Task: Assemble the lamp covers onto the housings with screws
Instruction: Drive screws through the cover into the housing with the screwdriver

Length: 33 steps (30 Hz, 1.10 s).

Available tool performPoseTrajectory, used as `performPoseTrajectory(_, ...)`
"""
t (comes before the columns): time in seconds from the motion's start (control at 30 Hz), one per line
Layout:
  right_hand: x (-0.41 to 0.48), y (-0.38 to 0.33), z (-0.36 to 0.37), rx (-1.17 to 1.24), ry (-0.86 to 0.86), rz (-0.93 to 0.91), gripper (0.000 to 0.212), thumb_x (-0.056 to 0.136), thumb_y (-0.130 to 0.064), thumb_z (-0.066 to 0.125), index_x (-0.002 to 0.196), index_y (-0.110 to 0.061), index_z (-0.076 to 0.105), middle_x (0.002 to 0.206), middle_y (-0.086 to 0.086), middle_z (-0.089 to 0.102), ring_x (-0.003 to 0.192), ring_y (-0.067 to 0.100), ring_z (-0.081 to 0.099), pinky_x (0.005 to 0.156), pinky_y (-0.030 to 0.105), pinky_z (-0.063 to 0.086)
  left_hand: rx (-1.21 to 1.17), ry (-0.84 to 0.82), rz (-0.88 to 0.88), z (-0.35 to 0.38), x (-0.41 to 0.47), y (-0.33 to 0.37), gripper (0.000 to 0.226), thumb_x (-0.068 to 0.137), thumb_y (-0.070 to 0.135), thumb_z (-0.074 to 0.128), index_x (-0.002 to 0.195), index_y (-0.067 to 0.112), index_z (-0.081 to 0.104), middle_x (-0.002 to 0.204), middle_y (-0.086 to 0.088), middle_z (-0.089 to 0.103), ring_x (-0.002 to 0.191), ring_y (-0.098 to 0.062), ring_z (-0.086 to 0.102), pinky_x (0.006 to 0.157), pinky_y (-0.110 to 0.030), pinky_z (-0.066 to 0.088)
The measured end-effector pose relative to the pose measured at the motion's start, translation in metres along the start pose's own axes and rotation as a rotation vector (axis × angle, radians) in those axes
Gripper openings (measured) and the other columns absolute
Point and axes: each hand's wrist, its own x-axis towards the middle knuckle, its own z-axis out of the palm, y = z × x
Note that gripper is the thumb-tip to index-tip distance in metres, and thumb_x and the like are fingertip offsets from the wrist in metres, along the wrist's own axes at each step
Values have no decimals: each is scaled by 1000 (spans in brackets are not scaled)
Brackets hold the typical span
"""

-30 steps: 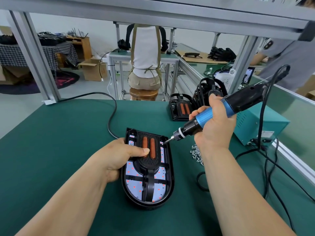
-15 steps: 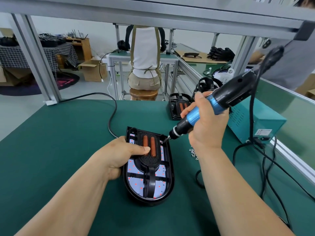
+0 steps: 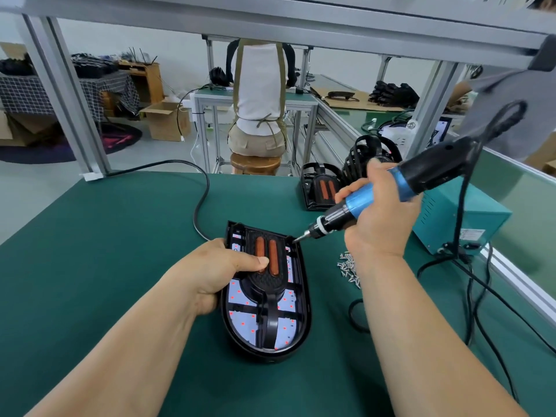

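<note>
the left hand (image 3: 219, 272) gripped the edge of one lamp housing (image 3: 305, 311), thumb pressing its cover (image 3: 269, 314) down. the right hand (image 3: 379, 224), wrapped round one electric screwdriver (image 3: 359, 204), held the bit at the corner beyond that thumb: driving a screw, i judged; next called for steady downward pressure. one heap of screws (image 3: 349, 267) lay beside the right wrist, a second lamp (image 3: 320, 189) beyond.

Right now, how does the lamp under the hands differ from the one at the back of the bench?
The near lamp is gripped by the left hand, thumb on its cover; the far lamp is untouched. The screwdriver in the right hand has its bit at the near lamp's far right corner; no tool meets the far lamp. Both have black housings and two orange bars.
</note>
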Motion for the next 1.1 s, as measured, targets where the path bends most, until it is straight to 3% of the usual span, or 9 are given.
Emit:
performPoseTrajectory(0.17, 19, -32, -9, 201, 131, 123, 29, 85, -19, 70, 103, -12, 48, 61, 2, 50, 52, 20, 52, 61, 32, 52, -19, -31, 11, -3, -3, -2, 16, 85, -5, 66, 100, 1, 69, 89, -20, 76, 71, -31, 75, 57, -37, 60)
performPoseTrajectory(0.3, 30, -61, -17, 378, 241, 114, 21, 89, -26, 65, 80, -17, 49, 60, -1, 50, 49, 16, 52, 64, 26, 51, -164, -42, 243, -6, -10, 8, 45, 71, -2, 73, 114, 8, 62, 100, -19, 75, 79, -31, 75, 62, -39, 61)
performPoseTrajectory(0.37, 36, -76, -20, 440, 267, 119, 23, 88, -28, 65, 77, -17, 49, 59, -2, 52, 50, 15, 53, 64, 24, 50, -203, -81, 411, -6, -19, 21, 53, 62, 0, 78, 111, 16, 65, 103, -18, 75, 84, -31, 75, 64, -38, 61)
performPoseTrajectory(0.43, 41, -88, -23, 419, 260, 156, 24, 87, -30, 65, 76, -17, 49, 59, -3, 53, 50, 14, 55, 62, 23, 50, -189, -129, 537, -4, -29, 32, 54, 58, -2, 84, 105, 20, 68, 104, -16, 75, 87, -30, 75, 68, -36, 60)
performPoseTrajectory(0.6, 40, -91, -17, 250, 204, 250, 25, 88, -27, 64, 74, -16, 47, 52, -2, 50, 43, 15, 53, 55, 25, 51, -135, -145, 635, 0, -39, 43, 66, 60, 3, 78, 122, 8, 56, 105, -18, 74, 89, -32, 74, 72, -36, 60)
performPoseTrajectory(0.87, 37, -84, -9, 212, 233, 312, 23, 85, -27, 67, 78, -15, 49, 53, 1, 53, 44, 17, 54, 56, 28, 53, -189, -113, 521, 4, -39, 42, 61, 63, -1, 75, 121, 8, 56, 105, -19, 74, 87, -32, 74, 69, -38, 60)
performPoseTrajectory(0.97, 40, -82, -13, 184, 273, 314, 23, 85, -27, 68, 78, -16, 49, 55, 1, 54, 45, 16, 55, 57, 29, 54, -199, -66, 382, 5, -30, 33, 57, 65, -6, 79, 117, 6, 59, 103, -21, 74, 83, -33, 75, 63, -39, 61)
performPoseTrajectory(1.1, 44, -69, -23, 160, 359, 359, 23, 86, -26, 69, 82, -17, 48, 52, 0, 53, 43, 16, 55, 56, 28, 56, -85, 33, 146, 13, -14, 10, 31, 79, -9, 69, 107, 2, 63, 91, -20, 76, 71, -29, 75, 54, -32, 59)
